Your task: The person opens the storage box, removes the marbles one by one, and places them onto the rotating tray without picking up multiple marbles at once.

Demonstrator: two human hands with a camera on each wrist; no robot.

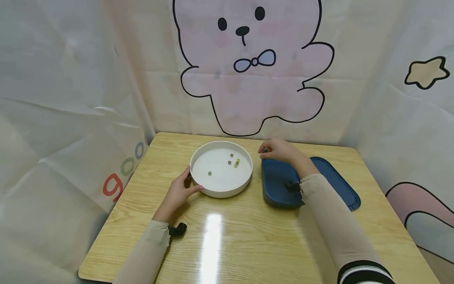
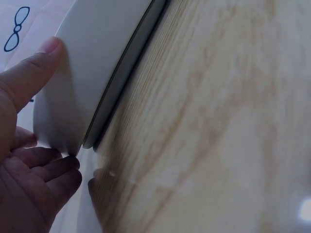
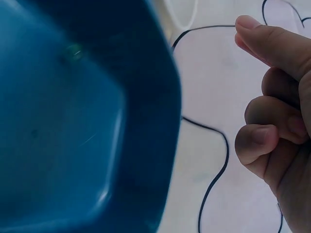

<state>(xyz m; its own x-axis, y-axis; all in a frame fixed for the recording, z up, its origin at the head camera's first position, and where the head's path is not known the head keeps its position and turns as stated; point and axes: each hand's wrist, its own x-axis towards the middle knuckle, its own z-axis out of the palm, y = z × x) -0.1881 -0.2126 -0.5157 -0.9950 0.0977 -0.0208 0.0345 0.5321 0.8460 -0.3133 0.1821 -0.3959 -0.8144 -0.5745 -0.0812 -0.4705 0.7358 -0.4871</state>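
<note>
A round white dish (image 1: 221, 183) stands on the table, with several small green, yellow and greyish beads (image 1: 235, 166) scattered in it. My left hand (image 1: 179, 193) holds its near left side, the thumb on the rim and the other fingers low against the wall. To the right is a dark blue box (image 1: 278, 187); one greenish bead (image 3: 74, 51) lies inside it in the right wrist view. By the box's far left corner my right hand (image 1: 280, 152) has thumb and forefinger together, the other fingers curled. I see nothing between its fingertips.
A dark blue lid (image 1: 337, 183) lies flat to the right of the box, partly behind the right forearm. The wooden table (image 1: 244, 244) meets a printed cloth backdrop (image 1: 159, 98) at its far edge, with more cloth at both sides.
</note>
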